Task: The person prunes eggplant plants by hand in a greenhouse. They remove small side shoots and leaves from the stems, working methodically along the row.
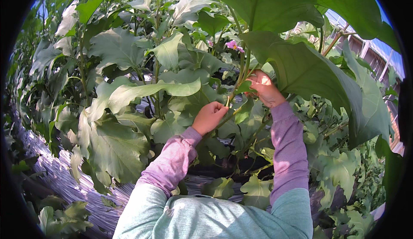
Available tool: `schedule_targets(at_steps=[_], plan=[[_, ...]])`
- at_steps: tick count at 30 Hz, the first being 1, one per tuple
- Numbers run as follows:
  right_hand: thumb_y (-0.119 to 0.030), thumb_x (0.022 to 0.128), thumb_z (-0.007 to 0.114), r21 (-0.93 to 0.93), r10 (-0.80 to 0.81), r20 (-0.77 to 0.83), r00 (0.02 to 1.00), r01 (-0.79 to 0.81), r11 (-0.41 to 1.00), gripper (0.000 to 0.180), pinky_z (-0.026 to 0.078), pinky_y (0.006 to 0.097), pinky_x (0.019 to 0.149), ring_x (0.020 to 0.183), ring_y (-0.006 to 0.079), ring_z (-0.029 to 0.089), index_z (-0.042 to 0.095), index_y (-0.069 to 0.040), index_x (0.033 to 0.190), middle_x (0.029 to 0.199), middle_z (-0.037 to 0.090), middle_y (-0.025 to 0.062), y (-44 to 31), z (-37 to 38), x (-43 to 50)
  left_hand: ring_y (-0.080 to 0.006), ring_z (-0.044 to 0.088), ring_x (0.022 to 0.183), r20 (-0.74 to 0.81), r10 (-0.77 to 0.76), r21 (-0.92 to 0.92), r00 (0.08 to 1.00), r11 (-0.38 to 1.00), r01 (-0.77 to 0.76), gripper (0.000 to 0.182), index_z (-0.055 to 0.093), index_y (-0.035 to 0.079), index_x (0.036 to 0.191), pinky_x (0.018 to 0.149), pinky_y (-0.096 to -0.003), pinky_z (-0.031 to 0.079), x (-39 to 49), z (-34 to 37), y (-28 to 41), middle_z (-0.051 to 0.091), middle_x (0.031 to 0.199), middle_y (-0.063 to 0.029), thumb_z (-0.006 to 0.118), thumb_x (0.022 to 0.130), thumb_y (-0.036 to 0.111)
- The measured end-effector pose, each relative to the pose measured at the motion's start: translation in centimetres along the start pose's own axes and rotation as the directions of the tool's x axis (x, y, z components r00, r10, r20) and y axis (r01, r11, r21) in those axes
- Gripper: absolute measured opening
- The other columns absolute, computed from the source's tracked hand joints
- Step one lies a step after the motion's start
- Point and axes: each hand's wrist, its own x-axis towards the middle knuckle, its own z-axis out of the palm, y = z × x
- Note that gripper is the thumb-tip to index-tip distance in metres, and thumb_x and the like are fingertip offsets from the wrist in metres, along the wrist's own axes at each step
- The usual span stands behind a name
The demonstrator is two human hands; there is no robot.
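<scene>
In front of me stands a leafy eggplant plant with a green main stem (242,68) and a pink-purple flower (235,46) above my hands. My left hand (209,117) pinches a thin pale-green shoot (228,101) between thumb and forefinger, low beside the stem. Higher and to the right, my right hand (265,89) has its fingers curled in at the stem, around a thin green shoot; its fingertips are partly hidden. A small leaf (244,87) lies against those fingers. The broad leaf (309,68) hangs just over my right wrist.
Large eggplant leaves (116,142) crowd the left side, and more plants (155,16) stand behind. Silvery ground mulch film (64,171) runs along the lower left. Big leaves (274,3) overhang from the top. A structure with a pale frame (387,58) shows at the far right.
</scene>
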Motion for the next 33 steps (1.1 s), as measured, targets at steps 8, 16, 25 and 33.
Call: schedule_targets(at_steps=[8, 16, 25, 33], plan=[[-0.021, 0.083, 0.074, -0.864, -0.256, 0.102, 0.961, 0.213, 0.456, 0.024, 0.04, 0.0239, 0.05, 0.051, 0.0064, 0.051, 0.061, -0.001, 0.084, 0.057, 0.058, 0.0018, -4.7, 3.9, -3.5, -0.0147, 0.056, 0.073, -0.242, 0.263, 0.097, 0.934, 0.964, -0.247, 0.047, 0.049, -0.001, 0.114, 0.065, -0.0292, 0.045, -0.7, 0.5, 4.3, 0.06, 0.089, -0.0075, 0.071, 0.085, 0.028], [-0.007, 0.091, 0.057, -0.557, -0.719, -0.263, 0.644, 0.507, 0.658, 0.028, 0.048, 0.0297, 0.09, 0.107, 0.0173, 0.059, 0.056, 0.0, 0.117, 0.116, 0.061, 0.0099, -16.8, 3.4, 0.3, -0.019, 0.058, 0.094, -0.445, 0.341, -0.331, 0.828, 0.797, -0.506, 0.056, 0.033, -0.003, 0.131, 0.085, -0.03, 0.046, 7.9, 2.9, 14.0, 0.056, 0.108, -0.0114, 0.065, 0.091, 0.019], [-0.007, 0.088, 0.055, -0.656, -0.467, 0.075, 0.881, 0.396, 0.643, 0.045, 0.043, 0.0289, 0.097, 0.111, 0.0155, 0.057, 0.052, -0.005, 0.133, 0.124, 0.061, 0.0071, -17.9, 2.9, 2.9, -0.0189, 0.061, 0.105, 0.021, 0.455, -0.728, 0.89, 0.617, -0.299, 0.035, 0.048, 0.004, 0.128, 0.085, -0.0328, 0.051, 7.0, 0.8, 11.7, 0.053, 0.133, -0.0134, 0.041, 0.104, 0.029], [-0.018, 0.084, 0.066, -0.517, -0.481, 0.014, 0.877, 0.418, 0.747, 0.066, 0.041, 0.0293, 0.099, 0.107, 0.0169, 0.061, 0.037, 0.0, 0.141, 0.124, 0.059, 0.0097, -19.7, 1.3, 3.0, -0.0079, 0.051, 0.078, 0.232, 0.502, -0.676, 0.833, 0.699, -0.233, 0.032, 0.054, 0.003, 0.122, 0.07, -0.0261, 0.045, 9.1, 0.5, 11.8, 0.059, 0.119, -0.0067, 0.043, 0.103, 0.026]])
